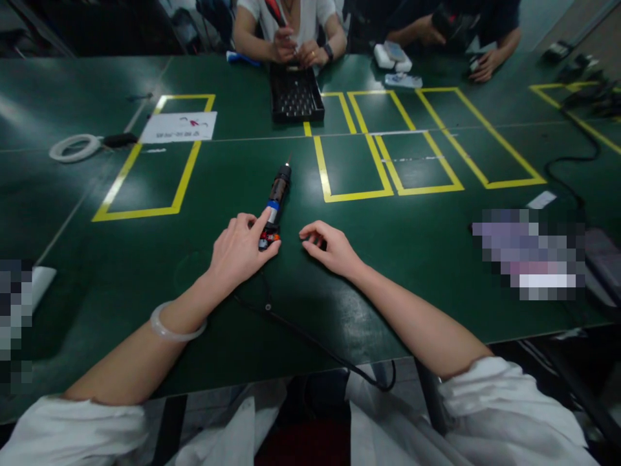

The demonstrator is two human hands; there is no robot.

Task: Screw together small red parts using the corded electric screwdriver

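An electric screwdriver (278, 191), dark with a blue band and a thin bit at its tip, lies on the green table pointing away from me. My left hand (240, 249) is closed loosely on its rear part, the index finger along the blue band and the thumb by the back end. Its other fingers are partly hidden. A black cable (315, 342) runs from near the tool's rear towards the table's front edge. To the right of the screwdriver, my right hand (332, 247) rests on the table, fingers curved and apart from the thumb, with nothing in it.
Yellow tape rectangles (359, 195) mark the table (407, 259). A black tray (297, 97) stands across from me, before a person (291, 32) with a red-handled tool. A printed sheet (179, 127) and a coiled white cable (75, 148) lie left. Another person (456, 32) sits back right.
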